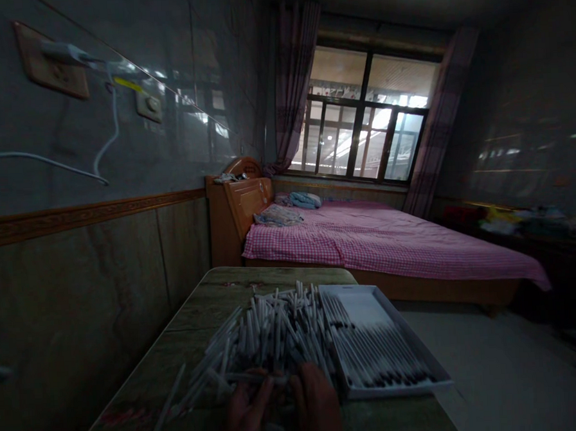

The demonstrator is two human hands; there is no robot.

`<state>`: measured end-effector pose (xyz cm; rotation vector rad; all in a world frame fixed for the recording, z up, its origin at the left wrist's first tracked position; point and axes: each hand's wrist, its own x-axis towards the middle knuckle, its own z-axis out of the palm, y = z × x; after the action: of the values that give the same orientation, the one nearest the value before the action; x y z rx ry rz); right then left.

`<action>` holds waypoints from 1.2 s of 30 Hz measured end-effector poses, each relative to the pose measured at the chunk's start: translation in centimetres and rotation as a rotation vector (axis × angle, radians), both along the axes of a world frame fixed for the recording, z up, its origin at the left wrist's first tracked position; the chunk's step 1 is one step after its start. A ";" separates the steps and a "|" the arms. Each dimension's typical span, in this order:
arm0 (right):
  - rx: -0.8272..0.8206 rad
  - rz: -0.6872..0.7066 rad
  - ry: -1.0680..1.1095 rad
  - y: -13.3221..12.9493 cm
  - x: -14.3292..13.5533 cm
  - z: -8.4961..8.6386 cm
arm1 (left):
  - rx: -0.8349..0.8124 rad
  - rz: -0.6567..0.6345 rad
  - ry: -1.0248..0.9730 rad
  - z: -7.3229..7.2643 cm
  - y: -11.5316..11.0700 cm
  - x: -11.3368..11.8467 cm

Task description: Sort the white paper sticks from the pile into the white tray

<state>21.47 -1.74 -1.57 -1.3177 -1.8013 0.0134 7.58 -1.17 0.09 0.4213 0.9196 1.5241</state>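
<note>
In the head view my left hand (247,410) and my right hand (317,400) are close together at the table's near side, fingers pinched. A pale pen-like stick (248,377) lies crosswise between their fingertips; blur and dim light hide its details. Just beyond them spreads a loose pile of white pen-like sticks (269,326), pointing many ways. To the right of the pile, a shallow white box (441,382) holds slim pale sticks (386,352) with dark ends, laid side by side in rows. One single stick (167,405) lies apart to the left.
The pile and box rest on a wood-patterned table (196,310) with rounded corners. A tiled wall (81,316) runs along the left, with a plugged-in charger (64,53) and white cable. Beyond the table stands a bed (366,237) with a pink checked sheet, below a window.
</note>
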 end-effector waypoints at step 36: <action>0.266 0.051 -0.126 -1.0 -0.4 2.7 | 0.089 -0.053 0.188 -0.8 0.3 -0.1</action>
<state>21.02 -2.69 1.11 -1.1036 -1.8683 -0.2784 7.51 -0.91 -0.75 0.6572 0.9798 1.4991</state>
